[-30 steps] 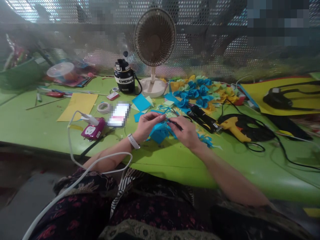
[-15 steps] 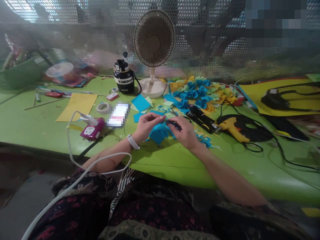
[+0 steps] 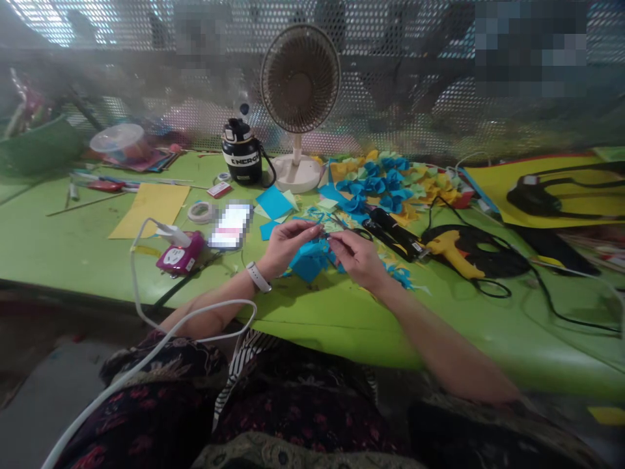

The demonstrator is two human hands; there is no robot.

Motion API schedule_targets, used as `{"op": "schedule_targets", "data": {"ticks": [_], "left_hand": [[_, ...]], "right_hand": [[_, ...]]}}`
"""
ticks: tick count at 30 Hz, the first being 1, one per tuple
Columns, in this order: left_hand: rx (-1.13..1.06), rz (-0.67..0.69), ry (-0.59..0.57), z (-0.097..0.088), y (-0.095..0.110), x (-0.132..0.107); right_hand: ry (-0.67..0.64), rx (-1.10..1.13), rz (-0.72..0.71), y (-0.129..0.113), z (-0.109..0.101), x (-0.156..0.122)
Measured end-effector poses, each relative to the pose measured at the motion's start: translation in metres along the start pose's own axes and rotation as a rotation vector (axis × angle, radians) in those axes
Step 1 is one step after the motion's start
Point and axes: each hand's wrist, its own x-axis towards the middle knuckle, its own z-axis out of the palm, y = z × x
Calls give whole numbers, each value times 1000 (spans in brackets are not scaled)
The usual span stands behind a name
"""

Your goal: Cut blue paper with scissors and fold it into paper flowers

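My left hand (image 3: 289, 246) and my right hand (image 3: 359, 257) meet over the middle of the table, fingertips close together. Thumb and fingers of each hand are pinched, and what sits between them is too small to make out. Below them lie blue paper squares (image 3: 309, 262) and small blue and yellow scraps. A pair of scissors (image 3: 362, 233) with dark handles rests just behind my right hand. Farther back is a heap of folded paper flowers, with blue ones (image 3: 381, 179) and yellow ones (image 3: 442, 185).
Right of my hands lie a black cylindrical tool (image 3: 395, 231) and a yellow glue gun (image 3: 454, 253) with its cord. To the left are a phone (image 3: 231, 225), a tape roll (image 3: 200, 212) and a purple power adapter (image 3: 180, 254). A fan (image 3: 297, 172) and a black bottle (image 3: 241, 156) stand behind.
The dark object visible in my right hand's fingers before no longer shows there. My right fingers are now drawn into a tighter pinch, and my left hand has stayed nearly still.
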Motion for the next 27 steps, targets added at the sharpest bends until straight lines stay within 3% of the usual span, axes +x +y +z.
{"op": "schedule_targets", "data": {"ticks": [7,18,27], "left_hand": [[50,30,36,1,3,-2],[36,-4,-7,0,2,-1],[43,20,22,0,2,-2]], "right_hand": [[86,-139,-134,5,1,0],[4,-62,-75,4,-2,1],[82,-102,-82,4,2,-1]]}}
